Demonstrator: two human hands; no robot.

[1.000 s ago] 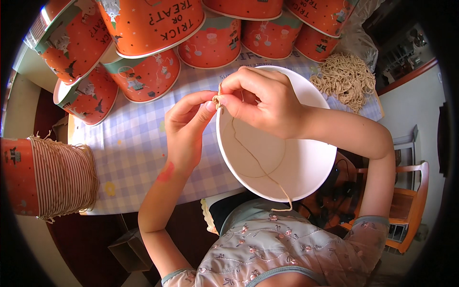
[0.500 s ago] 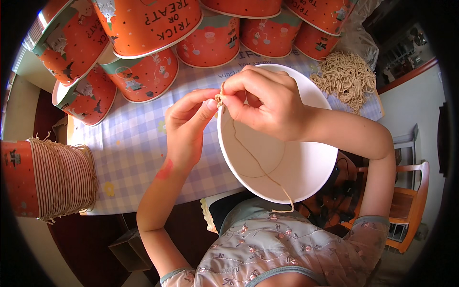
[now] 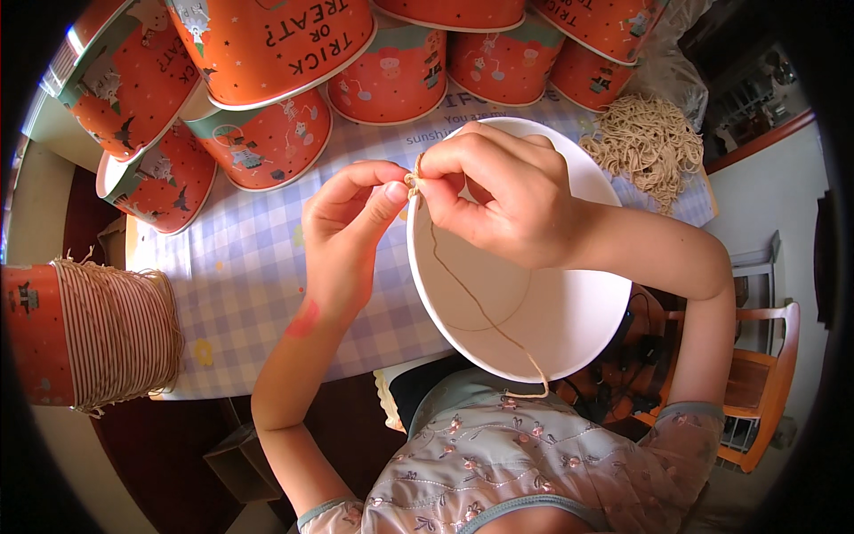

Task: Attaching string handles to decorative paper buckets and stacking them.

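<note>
A white-lined paper bucket (image 3: 534, 311) leans between my arms, its open mouth facing me. At its left rim, my left hand (image 3: 356, 214) pinches a knotted bit of tan cord between thumb and forefinger. From the other side of the knot, my right hand (image 3: 511, 191) grips the same cord with thumb and fingertips, its wrist over the bucket's mouth. The loose tail of the cord (image 3: 485, 313) runs down across the inside of the bucket and hangs over its near rim. The fingertips partly hide the knot.
Orange printed buckets (image 3: 276, 44) are stacked upside down along the back of the table. A pile of tan cord (image 3: 654, 147) lies at the back right. Bucket with cords around it (image 3: 120, 334) sits at the left edge; a wooden chair (image 3: 756, 383) stands at the right.
Both hands keep their hold on the cord at the rim. My right hand and the bucket have shifted very slightly right, and my left fingers have moved a little.
</note>
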